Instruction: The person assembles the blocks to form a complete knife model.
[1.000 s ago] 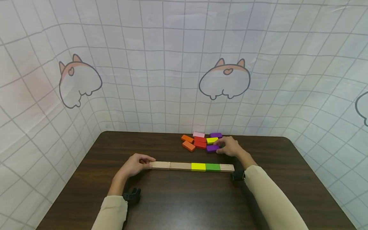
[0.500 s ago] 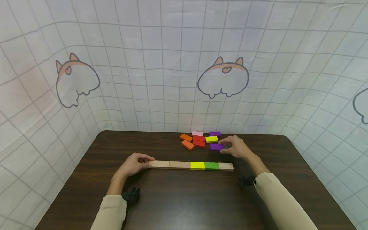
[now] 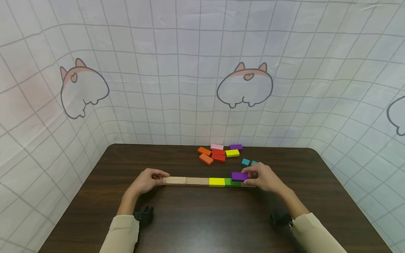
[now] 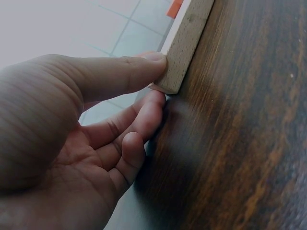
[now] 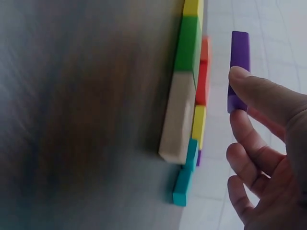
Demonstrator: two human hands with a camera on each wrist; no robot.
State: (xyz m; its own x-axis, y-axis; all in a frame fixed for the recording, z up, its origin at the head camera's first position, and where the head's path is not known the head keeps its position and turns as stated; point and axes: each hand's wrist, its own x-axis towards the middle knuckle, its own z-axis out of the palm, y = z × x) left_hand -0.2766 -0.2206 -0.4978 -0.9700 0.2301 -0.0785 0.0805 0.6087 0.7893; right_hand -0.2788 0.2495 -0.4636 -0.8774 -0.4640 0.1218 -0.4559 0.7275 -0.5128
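A straight row of flat blocks lies across the table. My left hand (image 3: 147,181) pinches the row's left end, a plain wooden block (image 3: 175,180); in the left wrist view the thumb (image 4: 129,72) lies on its front face. Further right come another plain block (image 3: 197,181), a yellow block (image 3: 217,182), a green block (image 3: 231,183) and a last plain block (image 5: 177,115). My right hand (image 3: 265,178) holds a purple block (image 3: 238,176) between thumb and fingers, raised over the green and last plain blocks. In the head view it partly covers them.
Behind the row lie loose blocks: orange ones (image 3: 206,159), red ones (image 3: 218,157), a pink one (image 3: 217,147), a yellow one (image 3: 232,153) and a purple one (image 3: 235,147). Two teal blocks (image 3: 245,162) sit near my right hand. A grid-patterned cloth (image 3: 177,88) hangs behind the table.
My right hand has picked the nearer purple block from the pile and brought it toward me over the row, uncovering the teal blocks. The left hand stays at the row's left end.
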